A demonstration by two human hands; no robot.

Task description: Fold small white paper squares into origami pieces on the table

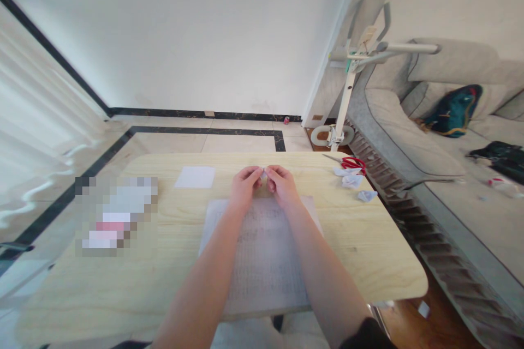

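Our forearms (pixel 204 283) crossed the near edge of the bench (pixel 176 245); toward its far edge, our left hand (pixel 244 182) and right hand (pixel 282 184), equally near, pinched a small white paper piece (pixel 264 173) between them, long axis indiscernible.

On the desk (pixel 176 278), a wide sheet (pixel 268 262) lies in the middle under the person's arms, and just past its far edge the left hand (pixel 246 181) and right hand (pixel 282 182) sit side by side with a tiny bit of paper (pixel 264 173) between them. Left of the hands is a small paper (pixel 195 177), then a blurred-out thing (pixel 126 207); on the right, scissors (pixel 354 163) lie just behind some paper bits (pixel 351 180). A curtain (pixel 33 114) hangs to the left, a wall (pixel 204 38) stands behind, and a sofa (pixel 434 155) is on the right.
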